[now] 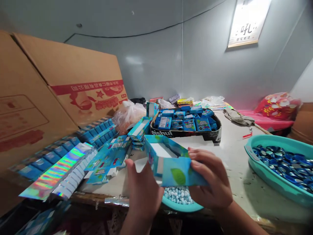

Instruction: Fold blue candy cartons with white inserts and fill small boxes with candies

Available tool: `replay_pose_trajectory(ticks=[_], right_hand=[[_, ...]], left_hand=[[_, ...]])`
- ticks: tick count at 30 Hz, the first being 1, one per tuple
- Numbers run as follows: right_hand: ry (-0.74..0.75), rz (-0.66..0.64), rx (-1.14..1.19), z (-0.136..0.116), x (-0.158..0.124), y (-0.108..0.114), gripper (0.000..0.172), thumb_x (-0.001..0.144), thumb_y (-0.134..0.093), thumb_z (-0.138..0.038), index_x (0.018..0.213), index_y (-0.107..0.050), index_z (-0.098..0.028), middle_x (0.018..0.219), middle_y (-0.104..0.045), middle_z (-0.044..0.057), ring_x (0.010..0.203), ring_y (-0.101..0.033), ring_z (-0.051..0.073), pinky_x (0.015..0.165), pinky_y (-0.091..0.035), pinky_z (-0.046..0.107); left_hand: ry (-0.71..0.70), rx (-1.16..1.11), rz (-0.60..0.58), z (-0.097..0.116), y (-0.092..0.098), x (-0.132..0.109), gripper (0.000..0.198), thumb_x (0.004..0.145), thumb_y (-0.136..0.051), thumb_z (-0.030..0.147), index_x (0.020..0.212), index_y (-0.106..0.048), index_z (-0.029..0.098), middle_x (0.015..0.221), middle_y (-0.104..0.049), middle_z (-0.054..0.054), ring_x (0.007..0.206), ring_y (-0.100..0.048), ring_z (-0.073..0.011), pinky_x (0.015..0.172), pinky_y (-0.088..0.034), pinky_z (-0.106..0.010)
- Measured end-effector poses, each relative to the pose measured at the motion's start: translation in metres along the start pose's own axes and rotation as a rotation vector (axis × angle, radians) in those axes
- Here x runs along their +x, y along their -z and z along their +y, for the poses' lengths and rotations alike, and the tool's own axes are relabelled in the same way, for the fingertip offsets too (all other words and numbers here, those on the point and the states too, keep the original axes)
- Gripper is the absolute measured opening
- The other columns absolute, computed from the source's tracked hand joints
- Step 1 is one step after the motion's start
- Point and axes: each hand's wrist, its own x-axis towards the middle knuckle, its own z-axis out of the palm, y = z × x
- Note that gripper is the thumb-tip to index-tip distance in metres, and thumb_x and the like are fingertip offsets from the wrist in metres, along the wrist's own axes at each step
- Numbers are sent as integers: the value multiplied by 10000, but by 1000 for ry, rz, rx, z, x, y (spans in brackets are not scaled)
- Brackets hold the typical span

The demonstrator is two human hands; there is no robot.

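Both my hands hold a blue and teal printed carton (pixel 171 163), half folded open, above the table's front edge. My left hand (pixel 143 192) grips its near left side from below with fingers curled. My right hand (pixel 211 178) pinches the carton's right flap, fingers pressed over the top. Just under the carton sits a teal bowl (pixel 182 206) of small white and pale blue candies (pixel 178 195).
Flat blue cartons (pixel 107 160) and holographic sheets (pixel 56 171) lie at left beside large cardboard boxes (pixel 73 81). A black tray (pixel 212 133) of filled blue boxes stands behind. A teal basin (pixel 274 182) of blue round caps is at right. Bags and cloth lie at the back.
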Motion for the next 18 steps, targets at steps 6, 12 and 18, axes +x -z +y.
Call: replay_pose_trajectory(ticks=[6, 12, 18], right_hand=[[-148, -230, 154, -10, -26, -9, 592, 772, -506, 47, 1329, -556, -149, 1122, -601, 142, 1078, -614, 241, 936, -595, 487], [-219, -329, 149, -11, -35, -5, 478, 831, -563, -25, 1296, -573, -135, 1216, -588, 158, 1172, -582, 231, 968, -581, 399], [-240, -473, 153, -11, -28, -7, 361, 893, -543, -72, 1247, -606, -103, 1184, -626, 154, 1123, -607, 216, 954, -575, 361]], left_hand=[[193, 23, -294, -4, -7, 4, 763, 787, -522, 789, 1180, -698, 159, 1169, -723, -130, 1305, -531, -380, 1123, -396, -514], [136, 3, -306, -5, 3, 6, 706, 818, -513, 734, 1227, -683, 184, 1222, -708, -115, 1329, -516, -371, 1140, -383, -504], [18, 22, -223, -8, 8, 5, 732, 775, -614, 646, 1363, -579, 213, 1281, -664, -118, 1316, -512, -390, 1098, -431, -518]])
